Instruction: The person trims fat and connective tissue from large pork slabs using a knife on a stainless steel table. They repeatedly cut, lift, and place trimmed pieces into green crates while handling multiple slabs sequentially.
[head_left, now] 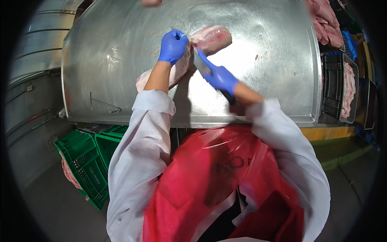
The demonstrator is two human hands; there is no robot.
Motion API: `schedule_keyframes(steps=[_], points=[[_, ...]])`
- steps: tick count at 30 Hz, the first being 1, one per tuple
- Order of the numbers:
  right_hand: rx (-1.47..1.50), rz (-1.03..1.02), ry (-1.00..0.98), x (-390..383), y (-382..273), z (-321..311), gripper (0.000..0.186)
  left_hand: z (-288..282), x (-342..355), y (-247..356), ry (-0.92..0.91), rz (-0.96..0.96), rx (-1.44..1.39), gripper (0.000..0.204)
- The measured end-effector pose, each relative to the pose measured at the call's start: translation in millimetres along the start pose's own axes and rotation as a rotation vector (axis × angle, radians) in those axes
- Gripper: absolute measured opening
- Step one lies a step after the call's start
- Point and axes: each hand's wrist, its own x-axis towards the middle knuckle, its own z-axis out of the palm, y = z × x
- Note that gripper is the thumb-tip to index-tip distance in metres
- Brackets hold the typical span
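Observation:
A long pale pink piece of meat [213, 38] with whitish fat lies slantwise across the metal table [133, 24]. My left hand [173, 47], in a blue glove, is closed at the meat's upper edge near its middle, its fingertips pinching the whitish edge there. In my right hand [221, 77], also gloved in blue, is a knife [199, 63] with a dark handle. The index finger lies along the back of the blade, and the blade's tip touches the meat just right of my left hand.
A thin bent metal rod [105, 103] lies on the table at the left. Green crates [86, 169] with meat stand below on the left. To the right are a black crate [334, 82] holding meat and a heap of meat [325, 24]. Another meat piece [151, 2] shows at the far edge.

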Motion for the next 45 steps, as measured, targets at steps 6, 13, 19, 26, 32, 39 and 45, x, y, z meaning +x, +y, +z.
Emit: schedule_keyframes(steps=[6,13,19,26,32,39,45], points=[[-0.198,-0.015,0.082,23,-4,12,0.073,-7,-12,31,-0.047,0.072,-0.311,0.007],[-0.225,-0.26,0.104,-70,67,79,0.075,-88,-32,16,0.235,0.032,-0.504,0.013],[0.073,-0.041,0.21,-50,20,30,0.081,-134,-114,-72,0.24,0.289,0.841,0.032],[-0.02,-0.327,0.257,62,-2,61,0.079,-51,-147,-61,0.139,0.185,0.402,0.02],[-0.156,-0.098,0.036,-9,32,116,0.064,17,-130,-8,0.5,0.052,0.051,0.019],[0.227,-0.001,-0.18,53,156,158,0.056,15,-120,40,0.552,0.057,-0.064,0.017],[0.084,-0.068,0.077,75,-10,161,0.053,5,-122,44,0.545,0.103,-0.219,0.015]])
